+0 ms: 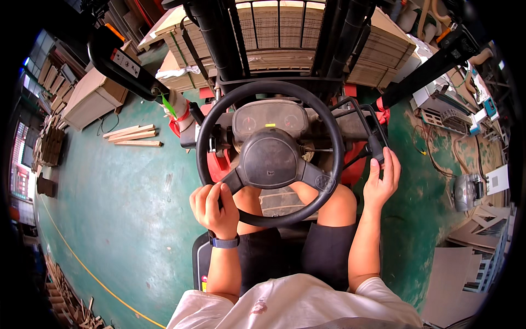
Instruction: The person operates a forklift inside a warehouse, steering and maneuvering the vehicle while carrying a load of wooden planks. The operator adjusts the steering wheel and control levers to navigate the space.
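Observation:
I sit at the controls of a forklift, its black steering wheel (270,159) in front of me. My left hand (213,207) is closed round the lower left of the wheel's rim. To the right of the wheel, my right hand (384,180) has its fingers wrapped on the black knob of a control lever (376,148). Other black levers stand beside that one, partly overlapped by it. Behind the wheel is a dashboard (269,117) with round gauges. A green leaf-shaped thing (169,105) hangs by the left post.
Beyond the black mast (216,46) stand tall stacks of flat boards (279,27). Several loose wood strips (133,135) lie on the green floor at left, near another board stack (96,98). Machinery (452,118), cables and board offcuts (455,279) line the right side.

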Motion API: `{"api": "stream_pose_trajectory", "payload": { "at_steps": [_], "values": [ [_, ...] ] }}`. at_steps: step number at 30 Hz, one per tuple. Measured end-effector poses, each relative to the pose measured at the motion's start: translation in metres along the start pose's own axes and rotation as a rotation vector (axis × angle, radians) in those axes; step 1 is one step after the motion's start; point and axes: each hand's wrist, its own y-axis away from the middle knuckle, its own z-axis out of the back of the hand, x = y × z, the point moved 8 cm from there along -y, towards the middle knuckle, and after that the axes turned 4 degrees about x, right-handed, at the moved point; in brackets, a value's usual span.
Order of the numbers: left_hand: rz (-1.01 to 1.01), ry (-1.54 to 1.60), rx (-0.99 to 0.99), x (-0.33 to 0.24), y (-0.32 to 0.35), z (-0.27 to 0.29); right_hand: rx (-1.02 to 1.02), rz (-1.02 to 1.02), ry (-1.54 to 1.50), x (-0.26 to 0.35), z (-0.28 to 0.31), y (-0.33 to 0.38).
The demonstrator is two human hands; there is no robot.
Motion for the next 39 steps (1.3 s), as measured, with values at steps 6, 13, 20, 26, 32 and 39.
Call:
{"api": "stream_pose_trajectory", "payload": {
  "at_steps": [6,13,20,26,32,39],
  "values": [
    [-0.003,-0.011,-0.01,-0.001,0.001,0.001,0.015,-0.052,-0.011,-0.001,-0.006,-0.011],
    [-0.001,-0.005,-0.013,-0.001,0.001,0.002,0.009,-0.06,-0.034,0.0,-0.009,-0.013],
    [0.005,-0.007,-0.005,0.0,0.002,0.002,0.011,-0.037,-0.03,0.003,-0.01,-0.016],
    [0.003,-0.012,-0.012,-0.001,0.002,0.003,0.013,-0.046,-0.046,0.004,-0.011,-0.016],
    [0.018,-0.001,-0.019,-0.002,0.004,0.003,-0.01,-0.019,-0.022,0.009,-0.007,-0.018],
    [0.03,0.0,-0.019,0.0,0.008,0.002,0.001,-0.029,-0.072,0.005,-0.008,-0.017]
  ]
}}
